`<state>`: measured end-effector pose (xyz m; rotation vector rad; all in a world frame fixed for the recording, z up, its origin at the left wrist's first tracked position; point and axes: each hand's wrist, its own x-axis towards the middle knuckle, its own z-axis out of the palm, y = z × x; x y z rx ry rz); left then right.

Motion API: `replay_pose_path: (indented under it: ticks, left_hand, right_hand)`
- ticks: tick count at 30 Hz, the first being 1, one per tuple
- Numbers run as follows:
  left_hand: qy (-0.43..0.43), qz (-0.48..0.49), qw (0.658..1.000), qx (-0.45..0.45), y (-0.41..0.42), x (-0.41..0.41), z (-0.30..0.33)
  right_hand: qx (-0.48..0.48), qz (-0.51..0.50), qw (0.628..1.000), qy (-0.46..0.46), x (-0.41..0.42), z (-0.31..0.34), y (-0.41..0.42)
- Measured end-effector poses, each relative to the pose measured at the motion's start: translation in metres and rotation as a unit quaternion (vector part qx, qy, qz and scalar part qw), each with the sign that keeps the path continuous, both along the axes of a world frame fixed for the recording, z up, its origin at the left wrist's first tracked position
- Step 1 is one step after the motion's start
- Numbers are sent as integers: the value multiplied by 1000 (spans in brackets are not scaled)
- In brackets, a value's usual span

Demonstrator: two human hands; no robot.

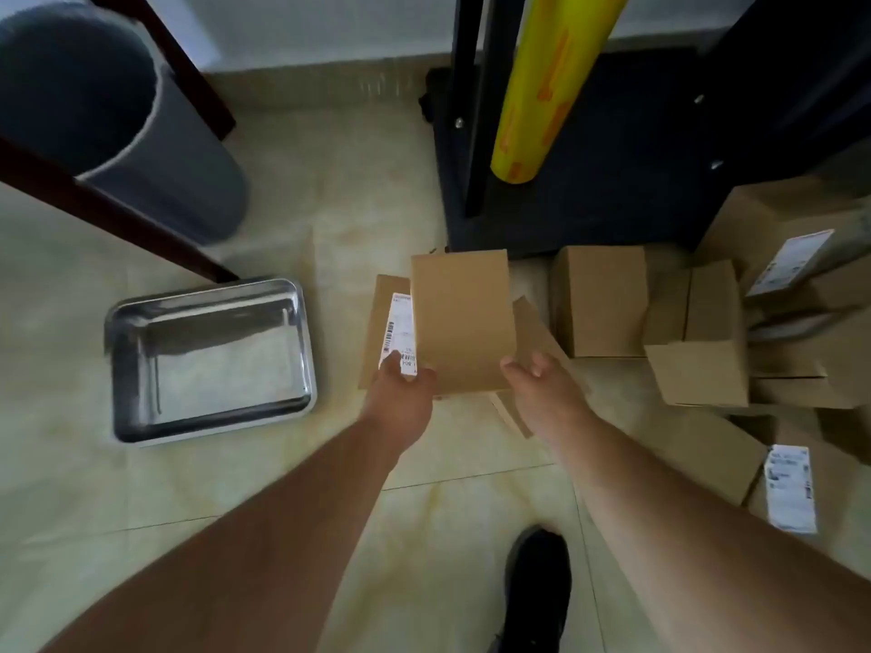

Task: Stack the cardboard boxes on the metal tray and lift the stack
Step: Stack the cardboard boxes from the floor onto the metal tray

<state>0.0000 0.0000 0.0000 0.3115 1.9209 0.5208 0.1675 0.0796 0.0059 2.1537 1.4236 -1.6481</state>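
A plain brown cardboard box (459, 318) is held above the tiled floor between both my hands. My left hand (400, 398) grips its near left corner, fingers curled under it. My right hand (542, 393) grips its near right corner. Beneath it lies a flat box with a white barcode label (398, 332) and another cardboard piece (532, 341). The shiny metal tray (127, 369) sits on the floor to the left, with nothing in it. More cardboard boxes (603, 299) are piled at the right.
A grey bin (165, 148) and dark wooden legs (118, 209) stand at the upper left. A black stand (589, 181) carries a yellow film roll (546, 87) at the back. Labelled boxes (792, 487) lie far right. My black shoe (537, 586) is at the bottom.
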Motion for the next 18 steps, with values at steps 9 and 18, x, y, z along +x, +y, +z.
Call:
replay_pose_path:
  ticks: [9, 18]
  left_hand:
    - [-13, -21, 997, 70, 1, 8, -21]
    - [-12, 0, 997, 71, -20, -18, 7]
  right_hand:
    - [62, -2, 998, 21, -3, -25, -9]
    - [71, 21, 997, 25, -23, -2, -28]
